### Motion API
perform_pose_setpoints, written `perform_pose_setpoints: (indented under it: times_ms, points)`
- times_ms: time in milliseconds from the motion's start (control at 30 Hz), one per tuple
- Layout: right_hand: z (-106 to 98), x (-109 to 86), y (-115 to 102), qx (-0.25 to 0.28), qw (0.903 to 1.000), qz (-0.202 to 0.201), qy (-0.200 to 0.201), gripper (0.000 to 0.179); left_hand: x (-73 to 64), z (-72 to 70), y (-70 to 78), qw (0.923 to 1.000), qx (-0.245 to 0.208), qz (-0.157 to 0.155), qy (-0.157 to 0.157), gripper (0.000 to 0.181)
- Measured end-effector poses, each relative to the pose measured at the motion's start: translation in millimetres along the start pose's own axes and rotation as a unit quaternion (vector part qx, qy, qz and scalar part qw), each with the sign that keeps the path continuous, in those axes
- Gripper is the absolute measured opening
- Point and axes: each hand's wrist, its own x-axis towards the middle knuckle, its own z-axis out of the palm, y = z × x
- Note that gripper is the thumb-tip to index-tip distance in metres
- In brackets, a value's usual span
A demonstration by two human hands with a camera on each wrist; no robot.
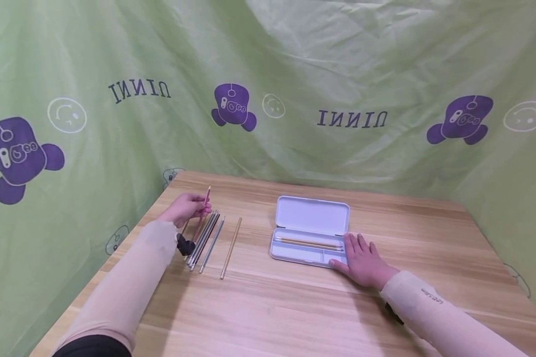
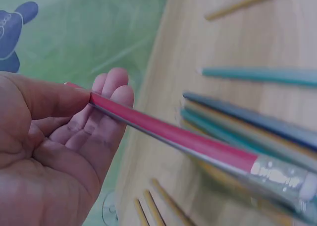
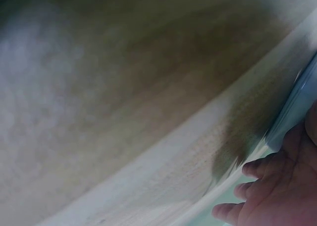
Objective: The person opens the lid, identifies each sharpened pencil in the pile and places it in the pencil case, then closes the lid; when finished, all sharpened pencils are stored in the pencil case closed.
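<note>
Between thumb and fingers my left hand (image 1: 188, 208) pinches a red pencil (image 2: 183, 138). It is tilted, with its sharpened tip up and its white eraser end low over the other pencils. Beneath and beside that hand lies a bundle of pencils (image 1: 204, 243), dark, silvery and teal. My right hand (image 1: 364, 262), fingers spread and fairly straight, rests at the right end of an open pale-blue pencil case (image 1: 290, 257). A few wood-coloured pencils (image 1: 308, 243) lie in the case's long compartment. In the right wrist view, the case edge (image 3: 292, 102) shows beside the palm.
A teal pencil (image 1: 212, 246) and a wood-coloured pencil (image 1: 231, 248) lie apart, to the right of the bundle. The case's lid (image 1: 312, 214) stands raised at its back. Green printed cloth (image 1: 295, 148) hangs behind the wooden table (image 1: 259, 317) and along its sides.
</note>
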Motion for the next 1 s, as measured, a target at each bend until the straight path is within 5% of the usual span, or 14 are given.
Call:
perform_pose_setpoints:
  times_ms: [400, 1000]
  points:
    - [-2, -2.4, 0, 0.003, 1.0, 0.002, -0.003, 0.104, 18.4, 60.2, 49.9, 0.9957, -0.057, 0.029, -0.066, 0.046]
    - [-2, -2.6, -1, -0.003, 0.9999, 0.003, -0.014, 0.105, 43.3, 162.3, 100.8, 0.981, 0.08, 0.105, -0.142, 0.04]
